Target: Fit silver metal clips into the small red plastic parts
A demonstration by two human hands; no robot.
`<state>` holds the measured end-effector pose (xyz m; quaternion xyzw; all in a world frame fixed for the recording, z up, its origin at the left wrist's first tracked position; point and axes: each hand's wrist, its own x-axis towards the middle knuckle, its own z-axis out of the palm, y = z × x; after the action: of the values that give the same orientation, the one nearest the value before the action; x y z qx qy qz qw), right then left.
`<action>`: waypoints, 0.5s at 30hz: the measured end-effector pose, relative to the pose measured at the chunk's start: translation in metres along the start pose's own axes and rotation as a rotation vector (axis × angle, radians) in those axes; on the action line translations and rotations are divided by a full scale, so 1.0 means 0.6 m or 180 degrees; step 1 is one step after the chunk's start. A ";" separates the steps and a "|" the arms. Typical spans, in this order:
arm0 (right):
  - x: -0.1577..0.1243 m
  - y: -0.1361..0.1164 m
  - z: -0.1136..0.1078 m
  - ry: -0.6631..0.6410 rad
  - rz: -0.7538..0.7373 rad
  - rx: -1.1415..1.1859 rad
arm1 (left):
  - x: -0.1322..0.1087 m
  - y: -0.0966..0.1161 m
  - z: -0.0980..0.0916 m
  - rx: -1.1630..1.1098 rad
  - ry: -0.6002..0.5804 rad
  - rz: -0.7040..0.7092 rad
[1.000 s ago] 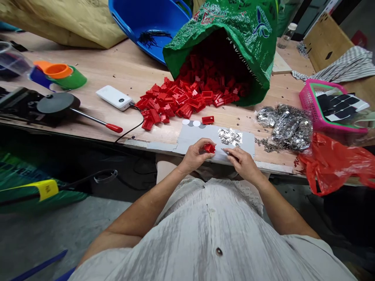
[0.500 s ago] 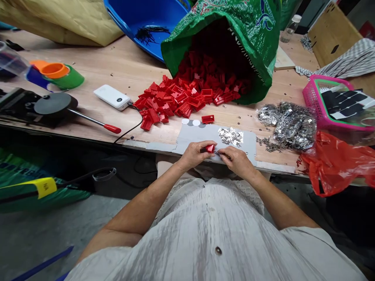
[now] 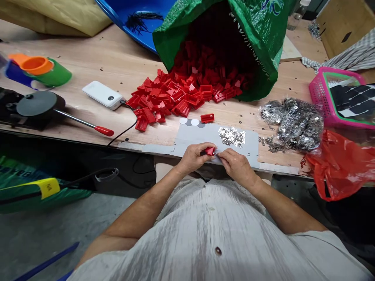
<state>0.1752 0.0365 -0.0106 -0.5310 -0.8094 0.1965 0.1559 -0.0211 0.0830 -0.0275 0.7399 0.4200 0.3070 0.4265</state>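
Observation:
Between the thumb and fingers of my left hand [image 3: 191,158] is a small red plastic housing [image 3: 209,151], held over the front edge of the grey mat [image 3: 193,136]. My right hand [image 3: 236,164] pinches a thin metal tool [image 3: 216,154], its tip at the right end of the housing. The fingers hide most of the tool, so its kind is unclear. Small shiny metal pieces [image 3: 232,136] lie heaped on the mat just beyond my right hand. One loose red housing [image 3: 207,118] rests by the mat's far edge.
More red housings [image 3: 164,97] spill from a green sack [image 3: 263,43]. To the left are a white power bank [image 3: 102,95] with a cable and a lever press [image 3: 38,103]. Bagged metal parts [image 3: 300,123], a pink basket [image 3: 318,91] and a red plastic bag [image 3: 342,164] stand right.
The view has shifted slightly, with the table items spreading outward. Both hands stay together at the housing, and the tool's tip still meets its right end.

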 end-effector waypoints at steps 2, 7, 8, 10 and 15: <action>0.003 -0.011 0.003 -0.0063 0.0122 -0.0145 | -0.001 -0.001 0.002 -0.0049 0.0016 -0.0003; 0.007 -0.024 0.009 -0.0104 0.0376 -0.0285 | 0.001 -0.003 0.004 -0.0151 0.0032 -0.0046; 0.007 -0.022 0.009 -0.0103 0.0383 -0.0241 | 0.000 -0.003 0.004 -0.0171 0.0029 -0.0074; 0.003 -0.016 0.006 -0.0046 0.0349 -0.0067 | -0.001 -0.001 0.005 -0.0277 0.0066 -0.0159; -0.015 -0.005 -0.010 0.0482 0.0100 0.0879 | -0.018 0.019 0.009 -0.1730 0.0619 -0.0464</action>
<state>0.1790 0.0279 -0.0040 -0.5303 -0.7523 0.2677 0.2849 -0.0178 0.0680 -0.0210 0.5336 0.4133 0.4462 0.5876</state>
